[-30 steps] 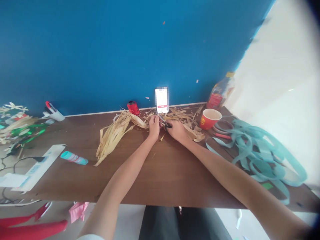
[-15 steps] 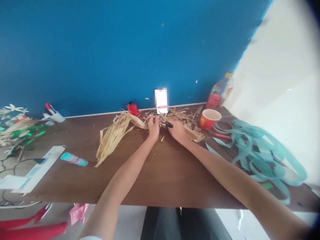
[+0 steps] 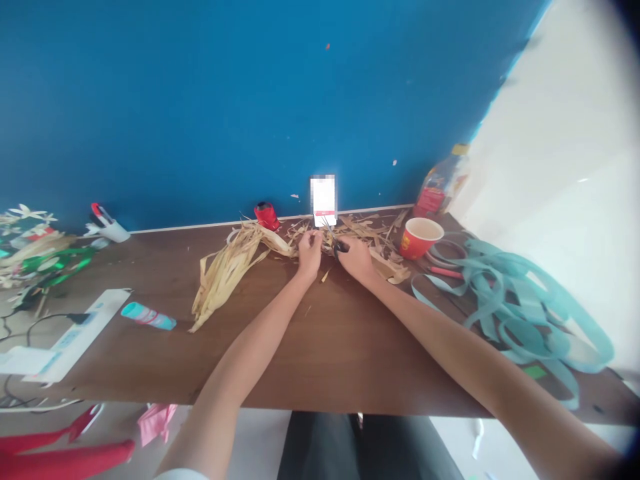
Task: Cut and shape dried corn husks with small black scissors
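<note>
In my right hand (image 3: pixel 356 257) is a pair of black-handled scissors (image 3: pixel 341 247), its blades pointing up and away over a heap of dry husk scraps (image 3: pixel 367 233). My left hand (image 3: pixel 310 253) is closed just left of the scissors, fingertips pinched together; whatever lies between them is too small to make out. A larger bundle of dry corn husks (image 3: pixel 225 273) lies to the left of that hand. Behind both hands a lit phone (image 3: pixel 324 199) stands upright against the wall.
At right are a red paper cup (image 3: pixel 421 238), a plastic bottle (image 3: pixel 440 183) and a tangle of teal ribbon (image 3: pixel 520 300). A light-blue tube (image 3: pixel 149 316) and a power strip (image 3: pixel 83 337) lie at left. A red roll (image 3: pixel 267 216) sits near the blue wall.
The scissors have turned slightly, and their blades look more spread than before. Both hands stay almost in place, with the left one shifted a little to the right.
</note>
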Motion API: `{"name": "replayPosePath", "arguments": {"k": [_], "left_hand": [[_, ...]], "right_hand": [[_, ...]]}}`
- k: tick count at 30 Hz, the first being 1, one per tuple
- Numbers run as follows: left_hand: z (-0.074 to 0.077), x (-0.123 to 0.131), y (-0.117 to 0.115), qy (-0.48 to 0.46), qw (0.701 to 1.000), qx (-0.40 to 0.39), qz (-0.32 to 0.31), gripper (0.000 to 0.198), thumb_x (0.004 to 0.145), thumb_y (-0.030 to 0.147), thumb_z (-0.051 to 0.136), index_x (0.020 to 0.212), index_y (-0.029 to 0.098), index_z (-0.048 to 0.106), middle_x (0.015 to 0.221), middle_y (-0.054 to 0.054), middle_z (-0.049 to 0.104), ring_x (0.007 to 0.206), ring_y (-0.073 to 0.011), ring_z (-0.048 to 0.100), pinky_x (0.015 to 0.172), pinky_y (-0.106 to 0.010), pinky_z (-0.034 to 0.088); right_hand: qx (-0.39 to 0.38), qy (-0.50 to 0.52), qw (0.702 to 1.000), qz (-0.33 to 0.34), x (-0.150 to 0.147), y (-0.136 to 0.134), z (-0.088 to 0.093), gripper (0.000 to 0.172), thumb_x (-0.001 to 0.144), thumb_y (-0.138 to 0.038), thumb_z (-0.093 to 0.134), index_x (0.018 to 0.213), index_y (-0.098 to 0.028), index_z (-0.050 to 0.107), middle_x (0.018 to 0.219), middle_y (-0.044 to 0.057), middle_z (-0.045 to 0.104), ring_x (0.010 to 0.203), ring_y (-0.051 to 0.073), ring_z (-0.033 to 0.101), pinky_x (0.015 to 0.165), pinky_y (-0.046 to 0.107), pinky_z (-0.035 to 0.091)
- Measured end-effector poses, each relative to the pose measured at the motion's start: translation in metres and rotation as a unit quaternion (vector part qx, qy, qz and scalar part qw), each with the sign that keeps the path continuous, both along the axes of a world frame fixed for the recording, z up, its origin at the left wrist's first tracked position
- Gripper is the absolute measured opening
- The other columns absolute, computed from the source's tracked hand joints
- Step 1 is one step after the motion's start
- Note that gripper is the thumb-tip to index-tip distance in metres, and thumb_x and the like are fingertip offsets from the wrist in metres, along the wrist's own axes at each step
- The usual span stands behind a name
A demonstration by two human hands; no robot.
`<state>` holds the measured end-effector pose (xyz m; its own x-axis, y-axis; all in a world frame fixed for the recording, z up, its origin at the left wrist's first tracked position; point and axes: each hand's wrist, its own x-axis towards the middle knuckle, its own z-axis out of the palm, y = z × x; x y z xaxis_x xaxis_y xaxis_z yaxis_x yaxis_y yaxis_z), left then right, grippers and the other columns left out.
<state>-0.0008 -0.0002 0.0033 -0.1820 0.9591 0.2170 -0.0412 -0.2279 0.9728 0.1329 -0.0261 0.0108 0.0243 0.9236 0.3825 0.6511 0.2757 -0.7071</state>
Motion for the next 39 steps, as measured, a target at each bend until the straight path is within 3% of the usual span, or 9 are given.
{"name": "replayPosePath", "arguments": {"k": [8, 13, 21, 28, 31, 35, 39], "left_hand": [[-0.0004, 0.0005, -0.0003, -0.006, 1.0, 0.005, -0.016, 0.029, 0.085, 0.045, 0.062, 0.085, 0.017, 0.059, 0.069, -0.001, 0.056, 0.054, -0.0098, 0.048, 0.053, -0.024, 0.04], [-0.002, 0.0012, 0.0007, -0.016, 1.0, 0.002, -0.023, 0.027, 0.085, 0.043, 0.061, 0.089, 0.017, 0.059, 0.077, -0.005, 0.064, 0.06, -0.0127, 0.057, 0.053, -0.024, 0.042], [-0.0035, -0.0012, 0.0028, 0.018, 0.998, 0.054, 0.016, 0.014, 0.08, 0.025, 0.062, 0.09, 0.016, 0.066, 0.081, -0.006, 0.068, 0.077, -0.0179, 0.064, 0.075, -0.032, 0.05], [-0.007, -0.005, 0.0046, 0.055, 0.995, 0.071, 0.035, 0.022, 0.085, 0.032, 0.057, 0.097, 0.018, 0.068, 0.096, -0.009, 0.07, 0.093, -0.0219, 0.064, 0.086, -0.036, 0.049], [-0.0087, -0.004, 0.0058, 0.021, 0.998, 0.061, 0.018, 0.026, 0.084, 0.033, 0.06, 0.105, 0.018, 0.062, 0.092, -0.008, 0.068, 0.086, -0.0192, 0.064, 0.082, -0.034, 0.05], [-0.007, -0.0009, 0.0043, -0.034, 0.998, 0.047, -0.001, 0.031, 0.078, 0.032, 0.069, 0.101, 0.018, 0.053, 0.083, -0.004, 0.066, 0.077, -0.0159, 0.065, 0.077, -0.031, 0.051], [-0.0059, 0.0003, 0.0022, -0.039, 0.998, 0.03, -0.024, 0.034, 0.072, 0.033, 0.075, 0.094, 0.018, 0.053, 0.079, -0.003, 0.067, 0.073, -0.0154, 0.065, 0.073, -0.029, 0.051]], "right_hand": [[-0.01, -0.019, 1.0, 0.011, -0.0002, -0.0011, 0.0001, 0.018, 0.073, -0.026, 0.059, 0.086, -0.023, 0.072, 0.075, -0.002, 0.069, 0.071, 0.017, 0.059, 0.062, 0.024, 0.037], [-0.022, -0.036, 0.999, 0.006, -0.0013, -0.0009, 0.0003, 0.022, 0.074, -0.026, 0.06, 0.091, -0.024, 0.073, 0.078, 0.0, 0.071, 0.075, 0.019, 0.062, 0.065, 0.025, 0.04], [-0.041, -0.066, 0.997, -0.005, -0.0018, -0.0006, 0.0006, 0.025, 0.073, -0.027, 0.06, 0.094, -0.027, 0.073, 0.078, 0.0, 0.071, 0.075, 0.02, 0.062, 0.066, 0.026, 0.041], [-0.035, -0.066, 0.997, -0.01, -0.0023, -0.0016, 0.0024, 0.02, 0.073, -0.027, 0.06, 0.089, -0.026, 0.073, 0.081, 0.001, 0.072, 0.08, 0.021, 0.063, 0.068, 0.026, 0.042], [-0.035, -0.066, 0.997, -0.009, -0.0023, -0.0019, 0.0023, 0.019, 0.074, -0.027, 0.06, 0.088, -0.025, 0.072, 0.078, 0.001, 0.071, 0.076, 0.02, 0.063, 0.066, 0.026, 0.041], [-0.028, -0.041, 0.999, -0.009, -0.0008, -0.001, 0.0003, 0.019, 0.074, -0.026, 0.058, 0.088, -0.024, 0.072, 0.082, 0.001, 0.072, 0.078, 0.02, 0.064, 0.069, 0.027, 0.044], [0.008, 0.054, 0.998, -0.035, 0.0021, 0.0007, -0.001, 0.031, 0.077, -0.026, 0.055, 0.105, -0.02, 0.068, 0.096, 0.005, 0.073, 0.087, 0.022, 0.065, 0.079, 0.03, 0.048]]}}
